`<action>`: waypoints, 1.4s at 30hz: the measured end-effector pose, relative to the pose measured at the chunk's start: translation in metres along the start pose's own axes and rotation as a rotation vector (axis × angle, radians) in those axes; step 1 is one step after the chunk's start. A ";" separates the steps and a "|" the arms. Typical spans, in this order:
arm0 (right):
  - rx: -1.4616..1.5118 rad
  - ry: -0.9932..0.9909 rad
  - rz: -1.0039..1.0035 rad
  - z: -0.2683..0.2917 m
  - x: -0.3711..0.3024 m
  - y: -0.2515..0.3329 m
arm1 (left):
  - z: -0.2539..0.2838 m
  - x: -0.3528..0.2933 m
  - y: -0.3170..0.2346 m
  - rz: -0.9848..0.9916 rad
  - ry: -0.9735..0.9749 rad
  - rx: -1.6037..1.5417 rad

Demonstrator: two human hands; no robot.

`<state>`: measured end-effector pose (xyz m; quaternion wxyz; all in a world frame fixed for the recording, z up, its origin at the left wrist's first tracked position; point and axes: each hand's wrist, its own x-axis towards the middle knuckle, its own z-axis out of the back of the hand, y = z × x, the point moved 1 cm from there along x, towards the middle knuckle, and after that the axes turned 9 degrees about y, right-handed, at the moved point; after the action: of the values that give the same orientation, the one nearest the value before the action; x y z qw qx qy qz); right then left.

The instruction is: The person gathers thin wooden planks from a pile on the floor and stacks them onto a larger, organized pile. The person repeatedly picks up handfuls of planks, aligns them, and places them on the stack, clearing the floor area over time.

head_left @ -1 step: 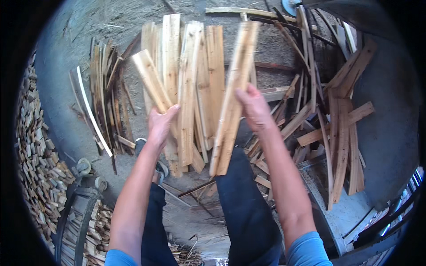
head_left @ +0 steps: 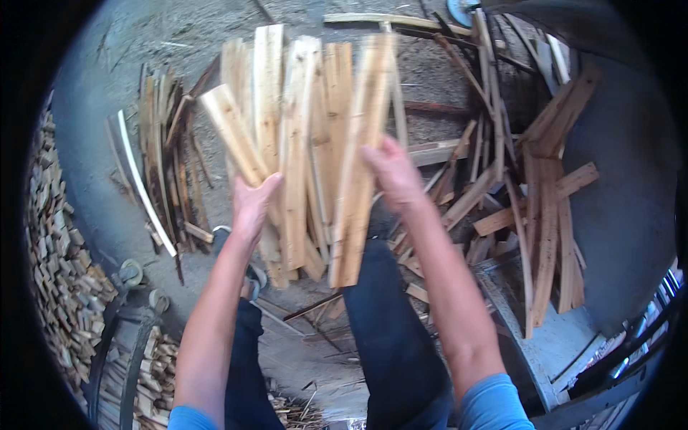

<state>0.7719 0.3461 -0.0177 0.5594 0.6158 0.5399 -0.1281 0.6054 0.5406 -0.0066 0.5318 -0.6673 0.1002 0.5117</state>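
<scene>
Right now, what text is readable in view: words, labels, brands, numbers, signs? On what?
None readable.
Left hand's board: no lettering visible.
Right hand's plank: none visible; blurred, so faint marks could be missed.
Blue sleeves: no print visible.
Woodpile, far left: pieces too small to tell.

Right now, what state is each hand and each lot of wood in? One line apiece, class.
Left hand: closed on the left board
Left board: held, top slanting left
Right hand: gripping the right board
Right board: held, top leaning right, slightly blurred
Boards between the hands: side by side, partly overlapping
Pale strip: curved
Boards at right: crossing one another
Small wood pieces at far left: piled up
</scene>
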 end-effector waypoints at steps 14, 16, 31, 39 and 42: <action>-1.445 -0.806 0.198 0.215 0.009 0.091 | -0.135 -0.029 -0.024 -0.098 0.396 0.480; -1.468 -0.796 0.075 0.237 0.018 0.118 | -0.164 -0.001 -0.011 -0.064 0.385 0.472; -1.032 -0.117 -0.320 0.215 0.059 0.078 | -0.318 0.093 0.004 0.039 0.695 -0.331; -0.934 -0.196 0.053 0.201 -0.015 0.085 | -0.337 0.025 -0.034 0.007 0.733 -0.683; -0.898 -0.422 0.368 0.197 -0.052 0.106 | -0.360 -0.013 -0.082 -0.223 0.603 -0.634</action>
<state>0.9257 0.1781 0.0130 0.8777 0.3611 0.3003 0.0948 0.8626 0.2765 0.0217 0.2999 -0.9233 0.0165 0.2394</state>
